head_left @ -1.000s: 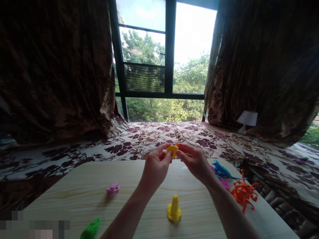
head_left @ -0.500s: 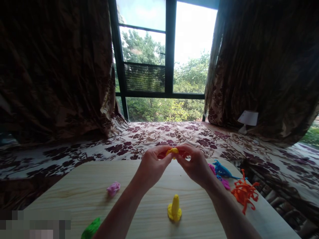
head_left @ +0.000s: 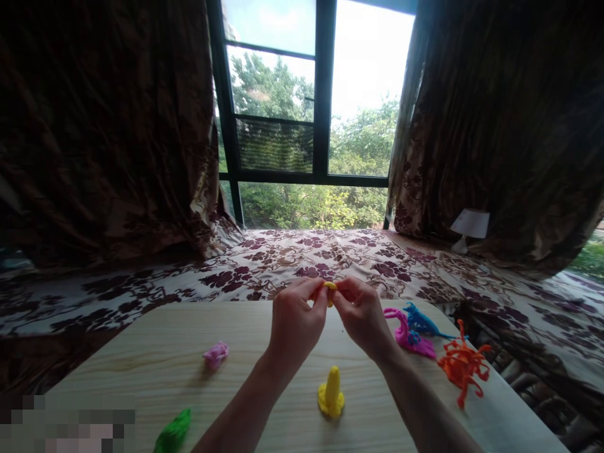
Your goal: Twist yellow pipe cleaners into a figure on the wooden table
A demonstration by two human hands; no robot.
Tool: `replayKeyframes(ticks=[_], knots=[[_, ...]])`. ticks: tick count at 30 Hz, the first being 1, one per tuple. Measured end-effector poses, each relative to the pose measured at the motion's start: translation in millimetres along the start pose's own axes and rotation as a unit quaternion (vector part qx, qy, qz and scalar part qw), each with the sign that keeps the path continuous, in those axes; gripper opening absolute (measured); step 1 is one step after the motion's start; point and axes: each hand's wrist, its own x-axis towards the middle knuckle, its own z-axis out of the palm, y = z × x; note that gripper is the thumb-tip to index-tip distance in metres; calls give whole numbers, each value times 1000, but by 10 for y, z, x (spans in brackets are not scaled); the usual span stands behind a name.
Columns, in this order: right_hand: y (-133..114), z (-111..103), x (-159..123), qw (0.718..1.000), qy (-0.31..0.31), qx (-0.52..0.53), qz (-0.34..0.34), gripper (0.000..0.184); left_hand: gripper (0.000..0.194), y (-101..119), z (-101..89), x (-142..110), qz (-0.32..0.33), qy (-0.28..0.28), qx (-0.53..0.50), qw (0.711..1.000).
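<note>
Yellow piece [head_left: 329, 285]: in the head view, between the fingertips of both hands, raised near the far edge of the desk [head_left: 155, 352]; mostly hidden, so its full shape cannot be told.
Left hand [head_left: 297, 314]: grip closed in a pinch on the yellow piece; pressing too hard could flatten or dent it, if it is as soft as it looks.
Right hand [head_left: 363, 314]: grip also pinched closed on it; pulling against the left could stretch or tear it, and a slip could drop it over the far edge.
Yellow upright form [head_left: 333, 387]: on the desk, near side, between the forearms; an inward or lowered forearm could tip it off its seemingly narrow footing.
Magenta figure [head_left: 406, 333]: just right of the right wrist; an outward elbow swing could shove it into the blue figure [head_left: 422, 322].
</note>
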Motion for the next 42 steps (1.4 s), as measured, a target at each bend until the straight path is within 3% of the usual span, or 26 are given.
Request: replayKeyframes(ticks=[3,6,12,18,23,29,35,38,42], knots=[[1,-60,58,997,-45,69,13,14,20,-52,56,12,-70,-4,-118,991],[-8,-126,84,996,-70,62,-2,18,31,-66,61,32,-104,-36,-196,974],[-15,-136,57,996,9,-71,-55,23,18,-37,-63,49,-22,-63,-49,997],[-114,-164,25,978,-49,-165,-116,12,22,15,-164,55,9,-122,0,993],[-93,-32,-32,971,-15,-203,-122,11,19,47,-148,10,19,-97,92,991],[8,105,-49,983,42,-158,-85,13,19,10,-22,-44,6,-55,129,990],[59,-3,38,999,-22,-19,-31,24,26,-80,12,-20,-43,-46,40,997],[84,-53,50,998,-45,-30,-43,18,29,-70,-28,-18,-32,-63,4,998],[107,-73,46,996,-19,-68,-55,19,22,-28,-98,-8,-1,-71,51,996]])
